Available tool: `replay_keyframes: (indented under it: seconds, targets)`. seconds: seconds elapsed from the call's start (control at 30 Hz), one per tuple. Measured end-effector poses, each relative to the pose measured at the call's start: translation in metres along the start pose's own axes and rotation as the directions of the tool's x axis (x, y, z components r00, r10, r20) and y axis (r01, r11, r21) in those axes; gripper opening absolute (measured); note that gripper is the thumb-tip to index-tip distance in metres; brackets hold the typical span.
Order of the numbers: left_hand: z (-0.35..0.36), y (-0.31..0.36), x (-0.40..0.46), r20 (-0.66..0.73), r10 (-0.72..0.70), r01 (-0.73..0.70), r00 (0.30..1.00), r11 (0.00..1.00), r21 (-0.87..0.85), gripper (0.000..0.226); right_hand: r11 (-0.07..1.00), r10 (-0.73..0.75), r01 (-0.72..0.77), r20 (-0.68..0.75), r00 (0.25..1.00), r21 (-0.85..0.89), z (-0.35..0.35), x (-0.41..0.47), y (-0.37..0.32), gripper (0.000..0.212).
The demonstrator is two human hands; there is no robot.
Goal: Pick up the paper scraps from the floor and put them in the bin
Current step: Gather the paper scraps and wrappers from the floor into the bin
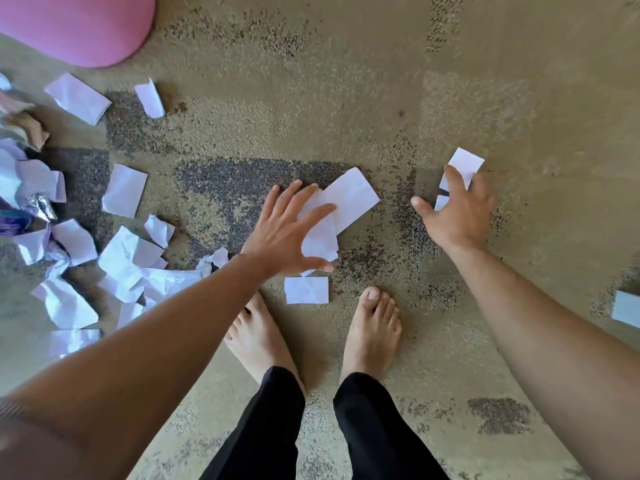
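White paper scraps lie scattered on a beige carpet. My left hand (280, 233) hovers with fingers spread over a crumpled scrap (320, 240) and a larger flat scrap (353, 199) at the centre. My right hand (460, 213) is spread over a rectangular scrap (465, 164), fingertips on it, with a small scrap (441, 202) between thumb and fingers. Neither hand has closed on paper. Another flat scrap (306, 289) lies just in front of my toes. A dense pile of scraps (128, 258) covers the floor at the left.
A pink rounded object (76, 26) sits at the top left; I cannot tell if it is the bin. My bare feet (372, 327) stand below the hands. One scrap (627, 308) lies at the far right edge. Foil and brown paper (31, 128) mix into the left pile.
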State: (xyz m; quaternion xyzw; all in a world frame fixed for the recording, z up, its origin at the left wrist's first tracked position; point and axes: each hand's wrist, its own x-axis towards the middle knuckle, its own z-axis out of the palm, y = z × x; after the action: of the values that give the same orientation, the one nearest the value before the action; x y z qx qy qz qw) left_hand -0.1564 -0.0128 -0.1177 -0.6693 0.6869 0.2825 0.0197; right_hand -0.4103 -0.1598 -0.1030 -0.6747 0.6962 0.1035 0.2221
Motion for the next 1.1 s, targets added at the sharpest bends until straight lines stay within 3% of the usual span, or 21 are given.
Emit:
replay_keyframes:
  seconds: [0.17, 0.37, 0.5, 0.63, 0.77, 0.83, 0.93, 1.1]
  targets:
    - [0.005, -0.006, -0.020, -0.013, 0.023, -0.022, 1.000, 0.999, 0.044, 0.084, 0.971, -0.059, 0.060, -0.010, 0.998, 0.231, 0.006, -0.013, 0.000, 0.056]
    - [0.008, 0.005, -0.013, -0.052, -0.051, 0.041, 0.997, 0.983, -0.179, 0.063, 0.967, -0.106, 0.127, -0.102, 0.989, 0.222, 0.004, -0.004, 0.001, 0.027]
    - [0.008, 0.012, -0.011, -0.045, -0.131, 0.108, 0.990, 0.935, -0.339, 0.050, 0.932, -0.052, 0.108, -0.168, 0.984, 0.346, -0.001, 0.000, 0.004, 0.036]
    - [-0.001, 0.020, -0.006, -0.039, -0.166, 0.127, 0.985, 0.866, -0.483, 0.037, 0.920, 0.085, -0.027, -0.132, 0.988, 0.391, -0.010, 0.018, 0.008, 0.057]
    - [-0.019, 0.029, 0.006, -0.002, -0.224, 0.179, 0.975, 0.784, -0.595, 0.040, 0.911, 0.156, -0.130, -0.035, 0.987, 0.390, -0.014, 0.040, 0.012, 0.071]
    - [-0.030, 0.033, 0.018, 0.036, -0.246, 0.216, 0.969, 0.763, -0.609, 0.056, 0.926, 0.143, -0.123, -0.030, 0.989, 0.358, -0.015, 0.043, 0.011, 0.071]
    - [-0.039, 0.036, 0.039, 0.106, -0.302, 0.308, 0.947, 0.771, -0.558, 0.090, 0.933, 0.115, -0.099, -0.026, 0.993, 0.346, -0.015, 0.044, 0.009, 0.057]
    - [-0.036, 0.042, 0.056, 0.158, -0.399, 0.425, 0.903, 0.779, -0.461, 0.086, 0.938, 0.034, -0.020, -0.034, 0.999, 0.345, -0.013, 0.034, 0.002, 0.030]
